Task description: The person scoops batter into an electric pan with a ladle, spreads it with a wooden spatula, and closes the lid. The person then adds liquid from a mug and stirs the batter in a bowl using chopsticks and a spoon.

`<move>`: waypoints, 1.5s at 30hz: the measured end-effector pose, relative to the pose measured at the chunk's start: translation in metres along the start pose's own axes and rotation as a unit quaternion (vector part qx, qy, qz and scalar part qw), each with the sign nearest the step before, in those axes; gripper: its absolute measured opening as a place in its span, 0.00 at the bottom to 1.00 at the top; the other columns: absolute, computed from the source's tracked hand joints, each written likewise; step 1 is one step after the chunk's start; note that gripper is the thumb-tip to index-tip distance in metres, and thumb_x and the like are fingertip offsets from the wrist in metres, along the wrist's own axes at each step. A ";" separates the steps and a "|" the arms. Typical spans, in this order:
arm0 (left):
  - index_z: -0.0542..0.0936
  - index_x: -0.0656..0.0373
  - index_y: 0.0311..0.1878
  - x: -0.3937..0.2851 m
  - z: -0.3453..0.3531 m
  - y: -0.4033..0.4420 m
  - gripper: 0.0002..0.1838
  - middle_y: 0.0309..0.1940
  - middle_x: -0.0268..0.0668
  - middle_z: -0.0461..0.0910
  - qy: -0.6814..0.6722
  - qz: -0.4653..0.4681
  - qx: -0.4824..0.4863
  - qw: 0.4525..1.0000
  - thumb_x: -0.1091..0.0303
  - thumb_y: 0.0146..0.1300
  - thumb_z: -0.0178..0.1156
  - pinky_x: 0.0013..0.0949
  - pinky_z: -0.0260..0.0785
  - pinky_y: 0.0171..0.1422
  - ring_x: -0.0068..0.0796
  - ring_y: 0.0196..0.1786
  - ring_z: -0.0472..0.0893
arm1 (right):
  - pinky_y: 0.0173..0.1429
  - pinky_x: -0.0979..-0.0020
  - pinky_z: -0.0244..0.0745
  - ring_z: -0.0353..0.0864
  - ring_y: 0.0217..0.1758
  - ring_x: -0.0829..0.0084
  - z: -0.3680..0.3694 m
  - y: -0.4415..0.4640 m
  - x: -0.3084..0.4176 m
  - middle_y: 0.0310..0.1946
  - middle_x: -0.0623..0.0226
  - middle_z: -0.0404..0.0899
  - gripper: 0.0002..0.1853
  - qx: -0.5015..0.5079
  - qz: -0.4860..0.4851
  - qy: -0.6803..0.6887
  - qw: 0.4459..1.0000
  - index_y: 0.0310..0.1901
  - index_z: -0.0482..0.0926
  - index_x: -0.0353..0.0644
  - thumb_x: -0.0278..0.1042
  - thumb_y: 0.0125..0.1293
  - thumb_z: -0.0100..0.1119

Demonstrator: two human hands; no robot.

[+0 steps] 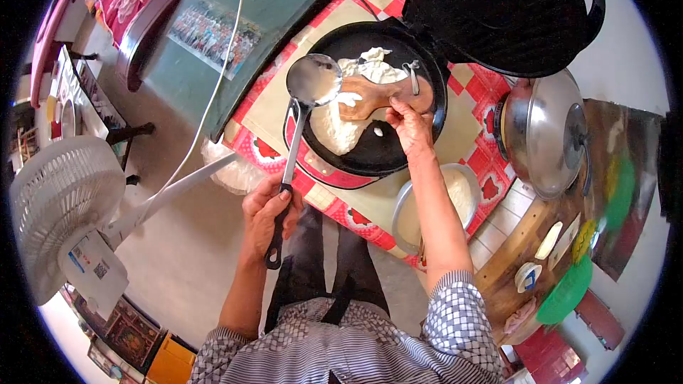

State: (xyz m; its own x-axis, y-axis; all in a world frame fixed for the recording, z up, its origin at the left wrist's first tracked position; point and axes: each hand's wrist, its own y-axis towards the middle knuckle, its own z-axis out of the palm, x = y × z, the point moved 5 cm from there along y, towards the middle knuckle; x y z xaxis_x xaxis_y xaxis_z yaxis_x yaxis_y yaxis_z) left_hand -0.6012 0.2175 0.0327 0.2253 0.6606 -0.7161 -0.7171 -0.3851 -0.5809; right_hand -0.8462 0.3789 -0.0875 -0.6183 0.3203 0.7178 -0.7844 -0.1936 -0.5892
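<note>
My left hand is closed round the black handle of a metal ladle, whose bowl is raised over the left rim of an open electric griddle. My right hand grips a flat wooden scraper above the black cooking plate. Pale batter lies on the left of the plate, with a thicker lump at the back. Some batter clings to the scraper. Beneath my right forearm stands a bowl of batter, partly hidden by the arm.
The griddle's black lid is tipped back at the upper right. A lidded pan stands right of the red patterned tablecloth. A white fan is at left, and a cable hangs near it. Green basins sit lower right.
</note>
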 end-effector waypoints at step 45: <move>0.66 0.67 0.55 0.015 0.011 -0.022 0.19 0.26 0.44 0.72 -0.060 0.020 -0.021 0.998 0.70 0.61 0.50 0.17 0.55 0.10 0.15 0.12 0.63 | 0.31 0.75 0.79 0.79 0.28 0.73 -0.027 -0.077 0.018 0.31 0.62 0.78 0.09 0.045 -0.060 -0.073 0.995 0.39 0.76 0.31 0.26 0.56 0.58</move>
State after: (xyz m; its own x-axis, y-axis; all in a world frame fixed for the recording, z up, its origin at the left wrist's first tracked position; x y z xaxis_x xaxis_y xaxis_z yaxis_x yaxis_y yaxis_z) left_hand -0.5892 0.2433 0.0395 0.1153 0.7160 -0.6885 -0.6955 -0.4367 -0.5706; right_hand -0.7955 0.4248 -0.0392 -0.5156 0.2103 0.8306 -0.8501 -0.2473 -0.4650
